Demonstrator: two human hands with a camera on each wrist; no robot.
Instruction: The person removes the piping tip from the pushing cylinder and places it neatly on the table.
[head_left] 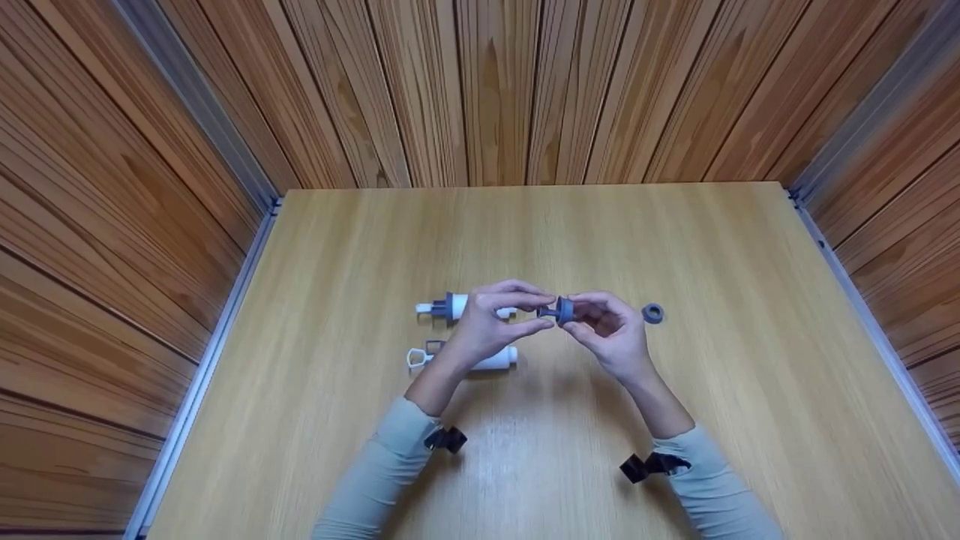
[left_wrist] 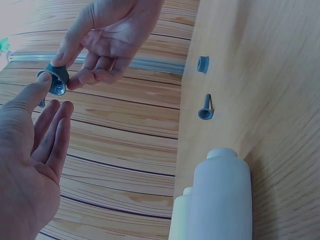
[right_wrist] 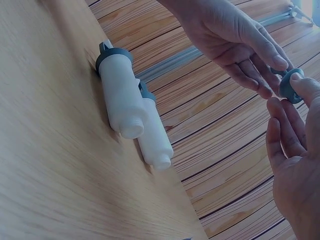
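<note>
Above the middle of the table, both hands meet at a dark blue-grey cap (head_left: 565, 310) with a thin stem (head_left: 550, 312) that points left. My left hand (head_left: 491, 324) pinches the stem side between thumb and fingertips. From the other side, my right hand (head_left: 616, 334) pinches the cap by its rim. The left wrist view shows the cap's hollow inside (left_wrist: 59, 86). Whether stem and cap are one piece, I cannot tell. Behind and below the left hand lie two white bottles (head_left: 460, 306) (head_left: 499, 359) with fittings at their left ends, partly covered by the hand and forearm.
A blue-grey ring (head_left: 653, 313) lies on the table right of the right hand. In the left wrist view, a small funnel-shaped peg (left_wrist: 205, 108) lies between that ring and the bottles. Wood-panelled walls (head_left: 499, 97) enclose the table at the back and sides.
</note>
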